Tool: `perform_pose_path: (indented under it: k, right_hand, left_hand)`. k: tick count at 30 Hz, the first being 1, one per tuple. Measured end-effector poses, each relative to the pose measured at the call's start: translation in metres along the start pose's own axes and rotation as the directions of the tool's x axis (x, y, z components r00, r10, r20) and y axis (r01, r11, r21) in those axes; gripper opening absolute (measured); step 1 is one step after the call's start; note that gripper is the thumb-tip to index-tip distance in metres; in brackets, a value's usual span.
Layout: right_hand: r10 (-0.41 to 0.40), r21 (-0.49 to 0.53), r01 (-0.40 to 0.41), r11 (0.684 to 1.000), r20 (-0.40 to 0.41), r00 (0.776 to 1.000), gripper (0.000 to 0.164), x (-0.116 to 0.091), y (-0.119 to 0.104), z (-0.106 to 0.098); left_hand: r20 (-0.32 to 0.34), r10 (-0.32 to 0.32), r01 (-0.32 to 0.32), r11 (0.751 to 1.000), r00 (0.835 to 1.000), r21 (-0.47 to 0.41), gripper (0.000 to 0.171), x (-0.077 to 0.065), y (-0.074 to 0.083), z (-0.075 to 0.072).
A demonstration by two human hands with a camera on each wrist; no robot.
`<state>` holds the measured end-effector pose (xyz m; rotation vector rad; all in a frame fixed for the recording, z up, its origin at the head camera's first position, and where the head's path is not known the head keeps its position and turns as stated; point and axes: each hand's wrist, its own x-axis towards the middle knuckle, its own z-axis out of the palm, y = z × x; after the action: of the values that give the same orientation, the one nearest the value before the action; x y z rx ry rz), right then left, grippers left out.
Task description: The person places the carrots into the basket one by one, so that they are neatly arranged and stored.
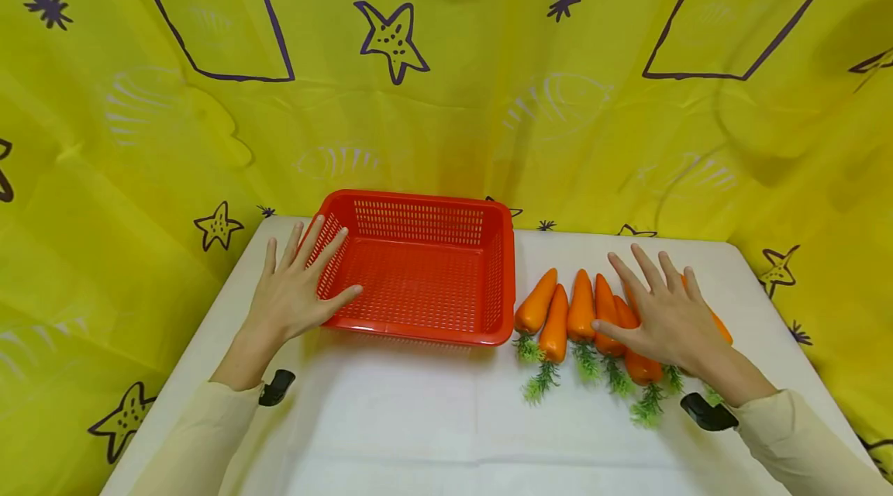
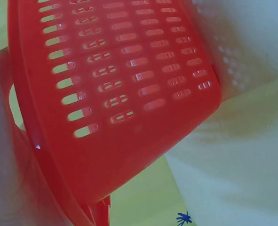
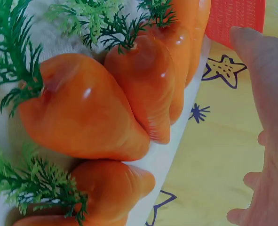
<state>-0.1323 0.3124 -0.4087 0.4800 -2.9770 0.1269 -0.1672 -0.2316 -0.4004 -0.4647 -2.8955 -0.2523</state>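
Note:
A red plastic basket [image 1: 418, 337] with slotted walls stands at the back of the table, its inside bare. My left hand [image 1: 296, 291] spreads its fingers over the basket's left rim in the head view. Seen from the left wrist, the slotted side wall [image 2: 143, 70] of the basket fills most of the picture. To the right of the basket lie several orange carrots [image 1: 537, 302] with green leafy tops, side by side with tips toward the back. My right hand [image 1: 666, 318] is spread above the right-hand carrots, covering part of them; its thumb and fingertips show beside a carrot [image 3: 82, 108] in the right wrist view.
A white cloth covers the table [image 1: 418, 418]. Behind and at both sides hangs a yellow curtain [image 1: 446, 124] printed with starfish and shells. Dark wrist devices [image 1: 708, 412] sit at both cuffs.

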Motion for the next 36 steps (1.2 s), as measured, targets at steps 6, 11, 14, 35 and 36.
perform_pose_path:
  k: [6, 11, 14, 35, 36]
  right_hand:
    - [-0.025, 0.024, 0.026, 0.999, -0.019, 1.000, 0.106, 0.001, 0.014, -0.005]
    - [-0.057, 0.057, 0.058, 0.997, -0.027, 0.998, 0.102, 0.000, 0.034, -0.012]
    - [-0.063, 0.068, 0.063, 0.996, -0.008, 0.998, 0.100, -0.001, 0.046, -0.015]
    - [-0.104, 0.341, 0.054, 0.939, 0.129, 0.986, 0.069, -0.015, 0.132, -0.010]
    - [-0.109, 0.363, 0.048, 0.931, 0.148, 0.983, 0.068, -0.015, 0.134, -0.010]
  left_hand:
    - [0.022, 0.009, -0.005, 0.986, 1.000, -0.164, 0.088, 0.006, -0.013, -0.001]
    - [0.021, 0.021, -0.012, 0.936, 1.000, -0.353, 0.085, 0.010, -0.033, 0.000]
    - [0.041, -0.003, 0.021, 0.890, 0.999, -0.455, 0.080, 0.008, -0.043, 0.000]
    - [0.105, -0.014, 0.094, 0.560, 0.994, -0.823, 0.045, 0.002, -0.074, 0.007]
    - [0.102, -0.011, 0.091, 0.547, 0.995, -0.832, 0.045, 0.001, -0.075, 0.007]
